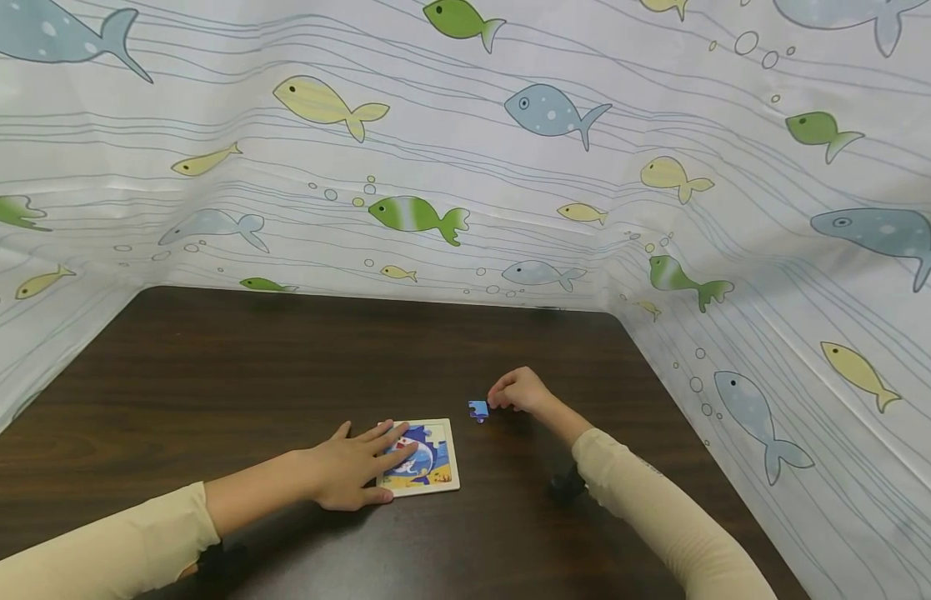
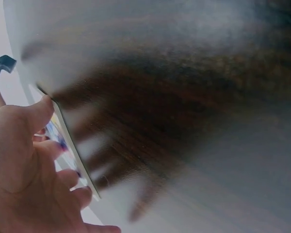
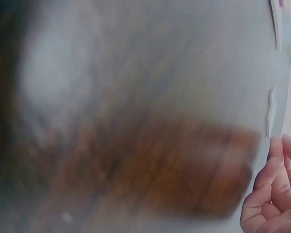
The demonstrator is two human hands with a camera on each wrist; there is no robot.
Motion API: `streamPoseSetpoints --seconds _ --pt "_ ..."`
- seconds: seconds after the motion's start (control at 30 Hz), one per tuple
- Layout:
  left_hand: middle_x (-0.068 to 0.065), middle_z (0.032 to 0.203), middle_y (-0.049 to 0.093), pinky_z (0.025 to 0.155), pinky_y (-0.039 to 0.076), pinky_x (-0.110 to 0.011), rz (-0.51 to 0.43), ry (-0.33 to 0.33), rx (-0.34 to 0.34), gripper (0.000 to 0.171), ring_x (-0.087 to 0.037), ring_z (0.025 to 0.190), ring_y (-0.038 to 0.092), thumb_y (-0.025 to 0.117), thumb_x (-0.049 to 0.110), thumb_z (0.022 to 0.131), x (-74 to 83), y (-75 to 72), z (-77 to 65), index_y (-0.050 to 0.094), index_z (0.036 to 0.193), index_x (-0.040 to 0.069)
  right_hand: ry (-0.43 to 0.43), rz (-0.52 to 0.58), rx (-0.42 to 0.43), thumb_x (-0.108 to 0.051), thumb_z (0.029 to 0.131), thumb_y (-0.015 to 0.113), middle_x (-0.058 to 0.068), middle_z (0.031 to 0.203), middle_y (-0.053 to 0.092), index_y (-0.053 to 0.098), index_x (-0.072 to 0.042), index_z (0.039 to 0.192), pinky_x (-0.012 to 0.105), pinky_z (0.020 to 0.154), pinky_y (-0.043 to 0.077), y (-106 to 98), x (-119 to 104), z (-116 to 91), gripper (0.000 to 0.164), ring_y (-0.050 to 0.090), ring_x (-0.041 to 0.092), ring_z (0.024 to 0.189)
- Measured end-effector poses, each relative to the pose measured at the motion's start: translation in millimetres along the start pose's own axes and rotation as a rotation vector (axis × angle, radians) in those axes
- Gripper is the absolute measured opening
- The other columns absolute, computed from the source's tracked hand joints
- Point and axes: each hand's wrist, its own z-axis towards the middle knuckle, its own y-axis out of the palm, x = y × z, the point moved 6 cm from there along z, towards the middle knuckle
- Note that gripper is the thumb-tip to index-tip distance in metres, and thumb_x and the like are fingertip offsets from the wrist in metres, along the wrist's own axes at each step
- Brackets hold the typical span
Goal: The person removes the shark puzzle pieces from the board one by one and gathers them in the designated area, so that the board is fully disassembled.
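A small square picture puzzle in a pale frame (image 1: 455,467) lies on the table, with a blue and white sea animal and a yellow bottom. My left hand (image 1: 352,467) rests over its left side with fingers spread, covering part of the picture. In the left wrist view, the fingers of the left hand (image 2: 39,165) reach over the frame's edge (image 2: 72,145). To the right of the puzzle, a loose blue jigsaw piece (image 1: 478,410) lies flat. My right hand (image 1: 520,390) has bent fingers with the tips at the piece's right edge; whether they pinch it is unclear.
The dark wood table (image 1: 300,358) is glossy and reflects the hands. White fabric (image 1: 450,158) printed with fish rises along its back and both sides. A dark object (image 1: 566,486) sits under the right wrist.
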Motion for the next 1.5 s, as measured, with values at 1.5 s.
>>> streamPoseSetpoints --seconds 1.5 --pt "-0.012 0.163 0.011 0.106 0.022 -0.071 -0.012 0.025 0.020 0.060 -0.030 0.150 0.014 0.043 0.053 0.098 0.8 2.8 -3.8 0.023 0.152 0.038 0.138 0.604 -0.280 -0.001 0.094 0.056 0.024 0.108 0.070 0.058 0.010 0.118 0.036 0.082 0.056 81 -38 -34 0.027 0.072 0.027 0.095"
